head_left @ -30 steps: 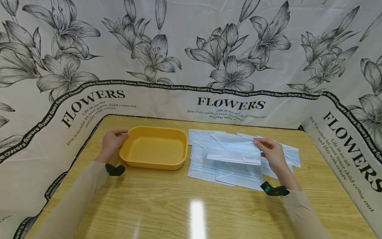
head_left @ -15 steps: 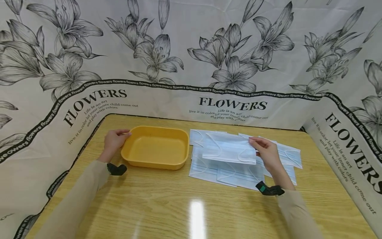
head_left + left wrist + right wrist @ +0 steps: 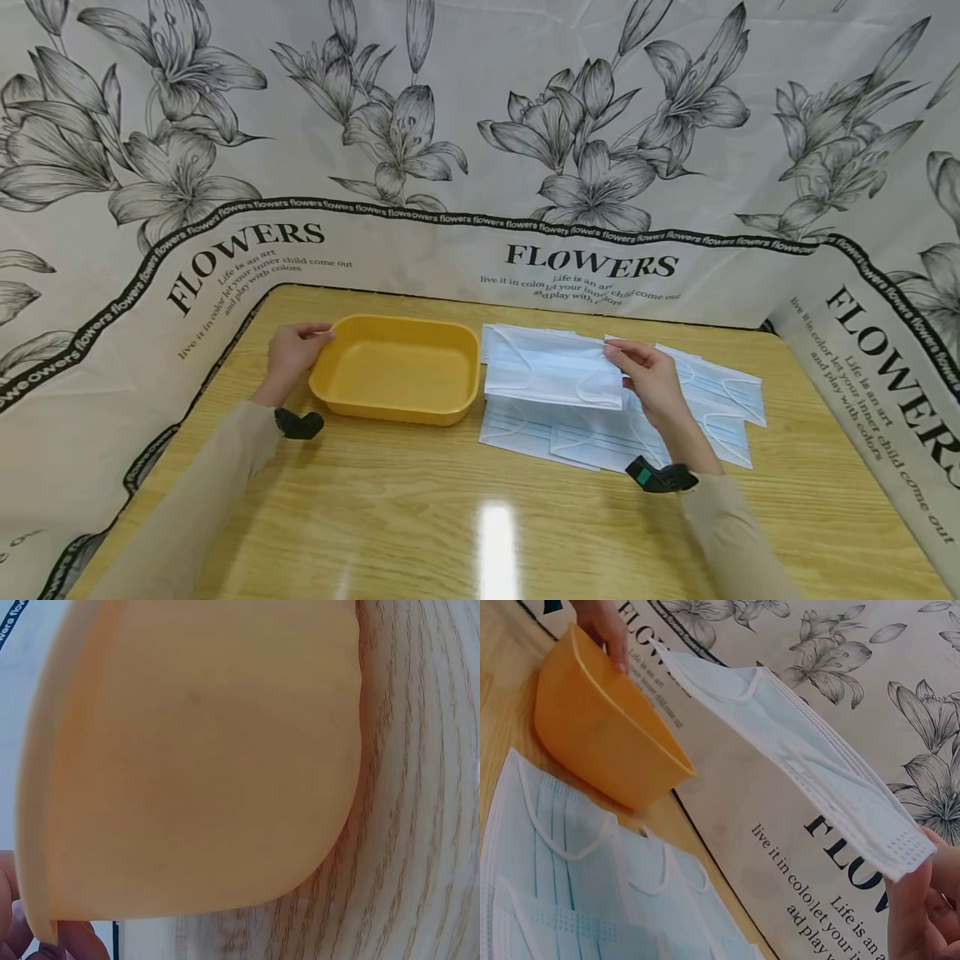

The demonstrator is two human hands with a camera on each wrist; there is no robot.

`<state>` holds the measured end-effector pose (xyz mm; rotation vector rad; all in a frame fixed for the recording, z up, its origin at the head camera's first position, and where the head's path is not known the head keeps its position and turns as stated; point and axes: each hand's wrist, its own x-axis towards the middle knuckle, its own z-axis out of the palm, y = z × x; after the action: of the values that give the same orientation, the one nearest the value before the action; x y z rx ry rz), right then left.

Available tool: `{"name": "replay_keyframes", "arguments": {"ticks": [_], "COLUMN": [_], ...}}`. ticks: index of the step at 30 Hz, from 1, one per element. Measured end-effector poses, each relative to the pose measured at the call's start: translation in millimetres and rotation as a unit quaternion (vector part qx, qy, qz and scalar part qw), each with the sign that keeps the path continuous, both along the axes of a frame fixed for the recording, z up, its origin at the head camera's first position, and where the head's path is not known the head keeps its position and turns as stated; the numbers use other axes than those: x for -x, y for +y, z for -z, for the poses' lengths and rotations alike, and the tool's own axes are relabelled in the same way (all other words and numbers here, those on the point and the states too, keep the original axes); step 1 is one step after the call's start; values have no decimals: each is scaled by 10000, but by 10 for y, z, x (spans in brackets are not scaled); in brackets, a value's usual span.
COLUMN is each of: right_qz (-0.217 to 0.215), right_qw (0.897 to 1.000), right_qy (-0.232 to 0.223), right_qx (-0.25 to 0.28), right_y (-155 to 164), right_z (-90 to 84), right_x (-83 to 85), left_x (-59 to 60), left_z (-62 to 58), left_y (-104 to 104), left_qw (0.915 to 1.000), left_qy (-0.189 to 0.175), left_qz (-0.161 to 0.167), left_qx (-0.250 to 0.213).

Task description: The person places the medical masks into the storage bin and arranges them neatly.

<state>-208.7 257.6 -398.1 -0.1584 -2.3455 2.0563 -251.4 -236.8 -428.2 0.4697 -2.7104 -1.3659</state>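
head view puts bare bench (image 3: pixel 375 517) nearest, then the right hand (image 3: pixel 648 383), thumb and fingers pinching a face mask (image 3: pixel 551 371) by its right end. held up over the loose masks (image 3: pixel 521 425), the face mask has its long axis running left to right, so its free end points at the yellow tray (image 3: pixel 397 412), just beside that right wall. the left hand (image 3: pixel 292 354), farther from the face mask, grips the tray's far left corner. behind everything hangs flowered cloth (image 3: pixel 420 250).
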Motion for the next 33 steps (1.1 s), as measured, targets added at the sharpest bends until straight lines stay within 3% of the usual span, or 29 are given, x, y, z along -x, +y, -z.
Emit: {"name": "replay_keyframes", "arguments": {"ticks": [15,33], "right_qz": [-278,-727], "right_qw": [9988,9956], "right_qy": [-255,-149], "right_qx": [328,579], "right_y": [-349,-718], "right_z": [78,148], "right_x": [87,173], "left_x": [-13,-26], "left_z": [-2,22], "left_y": [12,2], "left_qw": [10000,9996], "left_qy": [58,268], "left_qz": [-51,-8], "left_qx": [-14,-125]}}
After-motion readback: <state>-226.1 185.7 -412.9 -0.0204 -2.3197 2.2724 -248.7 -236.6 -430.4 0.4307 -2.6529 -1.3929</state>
